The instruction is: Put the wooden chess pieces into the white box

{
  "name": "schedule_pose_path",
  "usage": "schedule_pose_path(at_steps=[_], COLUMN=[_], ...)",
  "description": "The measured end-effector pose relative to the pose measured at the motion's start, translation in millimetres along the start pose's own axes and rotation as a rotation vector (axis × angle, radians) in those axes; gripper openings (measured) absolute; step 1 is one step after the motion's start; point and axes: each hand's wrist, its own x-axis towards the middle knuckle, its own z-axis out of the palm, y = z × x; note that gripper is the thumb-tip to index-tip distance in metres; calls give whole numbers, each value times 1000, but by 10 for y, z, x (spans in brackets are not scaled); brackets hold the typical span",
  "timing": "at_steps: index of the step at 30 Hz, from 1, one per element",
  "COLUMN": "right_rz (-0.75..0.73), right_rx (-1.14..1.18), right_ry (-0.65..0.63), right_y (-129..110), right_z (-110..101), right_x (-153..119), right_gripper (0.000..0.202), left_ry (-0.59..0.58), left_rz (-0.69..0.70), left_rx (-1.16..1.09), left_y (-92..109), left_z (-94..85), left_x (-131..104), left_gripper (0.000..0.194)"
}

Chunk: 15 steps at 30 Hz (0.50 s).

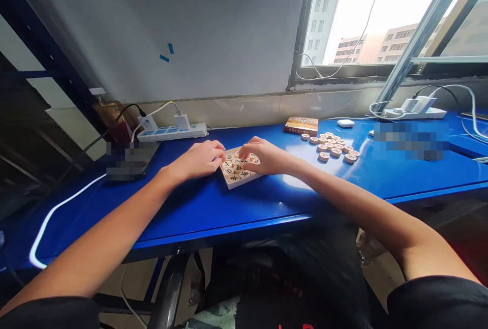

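A shallow white box (pixel 244 182) lies on the blue table in front of me, with round wooden Chinese chess pieces (pixel 235 177) laid flat in it, black characters up. My left hand (pixel 202 158) is at the box's left side, its bent fingers closed on the edge. Over the right part of the box is my right hand (pixel 265 156), thumb and forefinger curved around a chess piece among the others. That hand hides some of the pieces behind it.
Loose chess pieces (pixel 335 152) lie in a cluster to the right, beside a printed box lid (pixel 301 125). A white earphone case (pixel 345 123) sits behind them. Power strips (pixel 171 132) with cables stand at the back left and right. A blurred dark device (pixel 133 161) lies at the left.
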Motion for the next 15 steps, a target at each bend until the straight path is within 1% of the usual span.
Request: schedule_pose_path(at_steps=[3,5,7,12,15], right_rz=[30,42,38,37,12], right_rx=[-4,-14,-28,-69,-114], right_ry=[57,72,70,40,45], right_y=[12,20,14,-87,-88], right_z=[4,31,79,211,203], right_x=[58,132,233,485,494], right_gripper=[16,15,14,15,19], left_ry=[-15,-15,29,212,227], left_rz=[-10,-16,-53,-226,-277], left_rx=[-53,-122,-166,-213,-243], left_y=[39,2,-81,-306,-331], left_z=[1,-8,-24,-50,-19], left_x=[-10,-4,8,24,23], left_gripper=[40,38,35,30,28])
